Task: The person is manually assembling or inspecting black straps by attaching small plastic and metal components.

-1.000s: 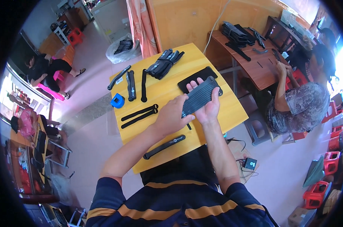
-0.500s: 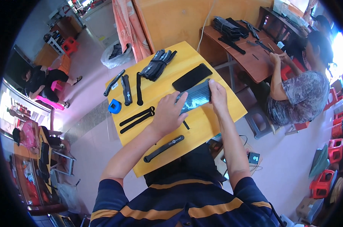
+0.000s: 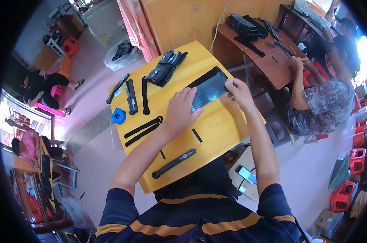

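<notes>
Above the right half of the yellow wooden table, a flat grey rectangular piece with a glossy, finely lined surface is held by both hands. Along the table's near edge, white lettering and a round white mark are carried by a long dark grey strap; white marks are also seen on a banded bundle of dark grey straps by the table's far edge. The piece's left end is grasped by the left hand, half open, its thumb set apart from the fingers. The right end is pinched between the thumb and fingers of the right hand. Between the hands, touching both, the piece is tilted. On the table's far right side, a flat black rectangular thing is partly hidden by the piece. At the table's left edge, a small blue boxy thing is set.
</notes>
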Tool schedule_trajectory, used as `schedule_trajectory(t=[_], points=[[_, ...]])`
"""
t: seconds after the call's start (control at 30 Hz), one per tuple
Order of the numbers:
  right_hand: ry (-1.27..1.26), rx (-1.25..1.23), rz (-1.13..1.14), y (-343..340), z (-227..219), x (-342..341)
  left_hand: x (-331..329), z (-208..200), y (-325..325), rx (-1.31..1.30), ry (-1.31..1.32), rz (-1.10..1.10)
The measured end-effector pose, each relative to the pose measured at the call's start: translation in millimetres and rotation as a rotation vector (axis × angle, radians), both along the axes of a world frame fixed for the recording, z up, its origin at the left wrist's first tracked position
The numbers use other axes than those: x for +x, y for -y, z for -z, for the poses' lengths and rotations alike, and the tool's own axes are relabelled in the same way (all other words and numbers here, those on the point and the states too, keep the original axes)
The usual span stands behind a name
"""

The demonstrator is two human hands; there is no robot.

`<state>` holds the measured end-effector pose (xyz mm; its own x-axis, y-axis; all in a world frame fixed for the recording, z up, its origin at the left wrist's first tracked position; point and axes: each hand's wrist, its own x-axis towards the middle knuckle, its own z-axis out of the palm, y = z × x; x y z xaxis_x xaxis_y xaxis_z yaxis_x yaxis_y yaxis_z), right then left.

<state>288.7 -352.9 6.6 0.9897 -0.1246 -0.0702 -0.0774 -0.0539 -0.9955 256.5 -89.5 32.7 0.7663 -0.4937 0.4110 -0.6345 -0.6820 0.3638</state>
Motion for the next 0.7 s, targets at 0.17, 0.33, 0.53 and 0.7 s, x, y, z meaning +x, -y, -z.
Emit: schedule_trajectory(t=[0.17, 0.33, 0.53, 0.7], points=[[0.030, -0.476, 0.044, 17, -10, 57, 39, 8, 26, -0.015, -0.030, -0.066], [-0.044, -0.764, 0.063, 29, -4, 97, 68, 21, 43, -0.005, -0.020, -0.124], [-0.155, -0.868, 0.121, 21, 7, 101, 80, 37, 44, 0.026, -0.110, -0.140], [-0.105, -0.905, 0.148, 20, 21, 99, 80, 45, 44, 0.014, -0.114, -0.134]])
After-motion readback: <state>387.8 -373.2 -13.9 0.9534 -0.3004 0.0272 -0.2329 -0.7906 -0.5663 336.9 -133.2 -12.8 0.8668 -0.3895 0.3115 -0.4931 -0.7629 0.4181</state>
